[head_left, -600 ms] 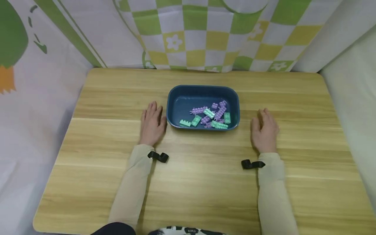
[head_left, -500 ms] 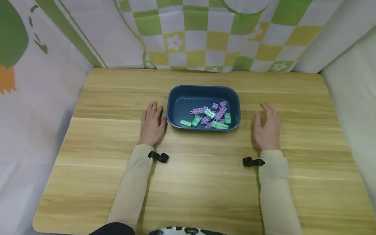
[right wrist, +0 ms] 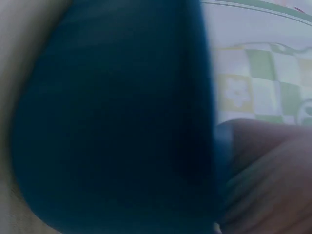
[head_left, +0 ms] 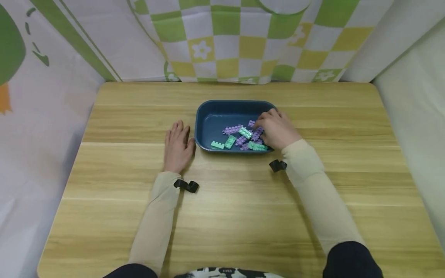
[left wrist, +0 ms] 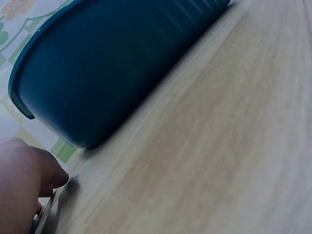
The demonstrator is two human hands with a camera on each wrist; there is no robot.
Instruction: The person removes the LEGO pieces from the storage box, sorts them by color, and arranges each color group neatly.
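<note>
Bricks: purple bricks (head_left: 232, 129) and mint-green bricks (head_left: 230, 141) are lying loosely heaped, mostly nearer the right hand than the left
Bin: the dark blue bin (head_left: 213, 125) is standing between the hands, holding all the visible bricks
Right hand: the right hand (head_left: 277, 130) is arching over the side of the bin nearest it; its fingertips are hiding, so I cannot tell whether they are pinching a brick
Left hand: the left hand (head_left: 178, 148) is lying flat, fingers slightly spread, just beside the bin
Progress: work is seemingly only starting; no brick is showing outside the bin
Table: a wood-grain table (head_left: 229, 216) is stretching beneath both hands
Room: a checked cloth (head_left: 227, 50) is hanging beyond the hands
</note>
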